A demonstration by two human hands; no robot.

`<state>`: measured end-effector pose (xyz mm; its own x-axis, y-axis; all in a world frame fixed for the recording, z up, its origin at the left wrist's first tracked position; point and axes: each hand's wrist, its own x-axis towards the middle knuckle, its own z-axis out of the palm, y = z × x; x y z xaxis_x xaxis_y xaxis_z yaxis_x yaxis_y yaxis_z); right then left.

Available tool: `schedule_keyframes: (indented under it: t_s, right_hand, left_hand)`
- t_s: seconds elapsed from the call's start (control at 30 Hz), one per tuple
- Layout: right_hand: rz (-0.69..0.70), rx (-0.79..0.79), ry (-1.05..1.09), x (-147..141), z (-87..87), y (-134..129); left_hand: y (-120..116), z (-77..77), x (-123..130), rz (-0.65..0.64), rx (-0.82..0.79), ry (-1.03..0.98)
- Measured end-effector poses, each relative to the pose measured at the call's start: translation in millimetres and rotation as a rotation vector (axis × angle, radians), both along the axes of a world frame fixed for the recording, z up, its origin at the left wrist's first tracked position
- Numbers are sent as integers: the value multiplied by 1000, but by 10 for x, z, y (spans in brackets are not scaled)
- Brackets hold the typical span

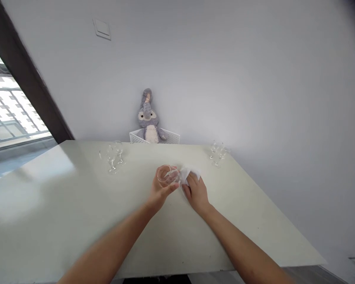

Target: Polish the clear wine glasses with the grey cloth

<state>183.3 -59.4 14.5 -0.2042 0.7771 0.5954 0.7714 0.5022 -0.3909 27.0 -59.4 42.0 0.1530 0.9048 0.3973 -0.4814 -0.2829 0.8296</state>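
Observation:
My left hand (159, 191) is wrapped around the bowl of a clear wine glass (166, 175), which lies tilted with its rim towards the left. In my right hand (197, 193) is a white cloth (189, 172), pressed against the base end of the glass. The cloth and fingers hide most of the foot. Both hands are just above the middle of the table (165, 244).
Clear stemmed glasses (112, 159) stand on the left part of the table. More glasses (217, 153) stand at the back right. Behind the far edge, a grey plush toy (150, 132) sits in a white perforated basket (173, 137) against the wall.

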Motion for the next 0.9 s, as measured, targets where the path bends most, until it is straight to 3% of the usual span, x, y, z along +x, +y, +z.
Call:
schedule_keyframes:
  t_s: [0.13,0.3,0.4,0.5,0.6,0.73,0.9]
  right_hand:
    - [59,-300,569,-34,-61,51]
    - [433,-855,1287,-166,-117,42]
    - [473,-1000,1415,-232,-69,-20]
    - [385,-1013,1416,-272,-13,-75]
    - [344,-968,1394,-291,-29,-93]
    - [354,-969,1327,-286,-127,-78]
    - [313,-955,1184,-239,-157,-37]
  left_hand:
    - [-50,47,5,22,151,89]
    - [-44,-26,-18,29,396,306]
    - [-45,-104,7,120,564,422]
    - [-46,-182,36,175,650,498]
    - [-23,-239,23,226,553,598]
    - [58,-260,-29,199,291,737]
    - [146,-261,6,133,-127,395]
